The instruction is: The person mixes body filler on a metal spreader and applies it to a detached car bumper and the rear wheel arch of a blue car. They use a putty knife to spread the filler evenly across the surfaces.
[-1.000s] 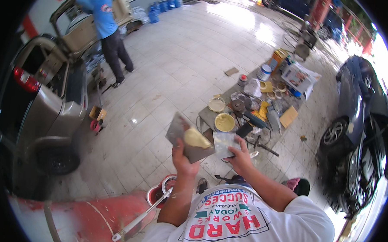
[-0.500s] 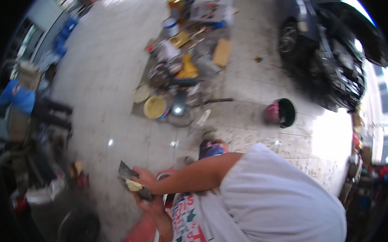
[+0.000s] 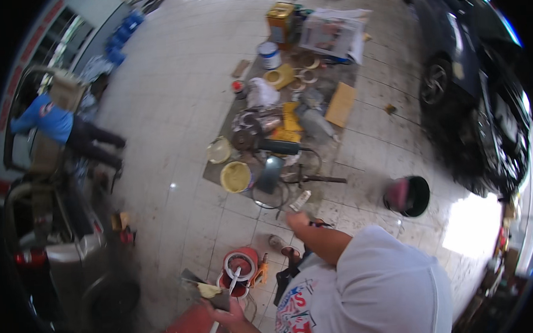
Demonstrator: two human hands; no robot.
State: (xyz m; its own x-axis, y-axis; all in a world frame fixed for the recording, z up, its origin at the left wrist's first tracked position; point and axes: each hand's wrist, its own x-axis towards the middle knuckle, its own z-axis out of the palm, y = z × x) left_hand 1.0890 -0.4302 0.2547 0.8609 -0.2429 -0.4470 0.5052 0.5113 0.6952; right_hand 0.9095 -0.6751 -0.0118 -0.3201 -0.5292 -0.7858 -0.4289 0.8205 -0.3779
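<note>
My left hand (image 3: 228,314) grips a grey metal spreading plate (image 3: 191,278) with pale yellow filler (image 3: 210,290) on it, beside the red spray-gun cup and pail (image 3: 240,264) and a long white pole (image 3: 211,331) by a red painted panel (image 3: 181,326). My right hand (image 3: 298,220) reaches forward near a white-handled tool (image 3: 301,200) at the edge of a mat heaped with materials; its fingers are blurred, so what it holds, if anything, is unclear. An open tub of yellow filler (image 3: 236,177) stands on the mat, up and left of that hand.
Cans (image 3: 269,54), newspaper (image 3: 329,36), a power tool (image 3: 280,147) and scraps cover the mat. A dark car (image 3: 448,99) stands right, a beige vehicle (image 3: 62,253) left, where a person in blue (image 3: 56,119) works. A dark green bucket (image 3: 413,199) sits at right.
The view has swung round. My hands, together at the plate before, have parted: the left keeps the plate with filler, the right has moved toward the mat.
</note>
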